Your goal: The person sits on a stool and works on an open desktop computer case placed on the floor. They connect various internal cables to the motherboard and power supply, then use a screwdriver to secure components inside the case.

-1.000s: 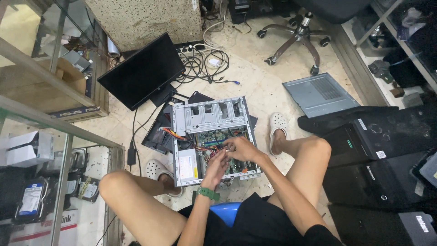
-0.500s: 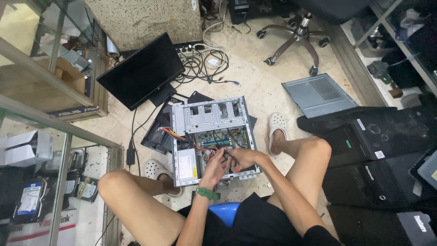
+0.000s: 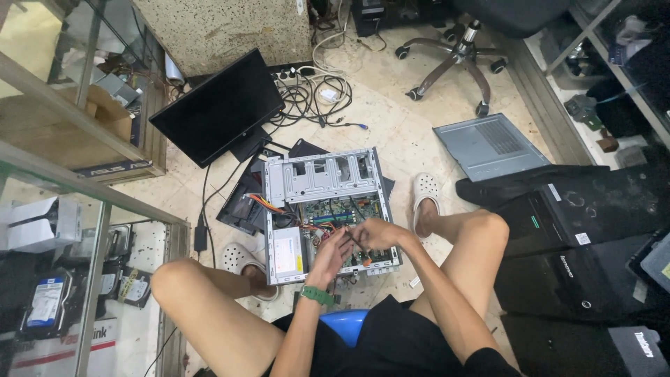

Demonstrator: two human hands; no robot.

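Observation:
An open grey computer case lies flat on the floor between my legs, its green motherboard exposed. Both hands hover over the board's near half. My right hand is closed on a thin dark tool with an orange end, seemingly a screwdriver. My left hand, with a green watch on its wrist, has its fingers bunched against the tool's shaft; its grip is too small to make out. The silver power supply sits in the case just left of my left hand.
A black monitor lies to the far left with tangled cables and a power strip beyond it. The removed grey side panel lies to the right, black tower cases beside my right leg. An office chair base stands far off. I sit on a blue stool.
My right hand has come down a little over the motherboard and closer to my left hand. The case has not moved.

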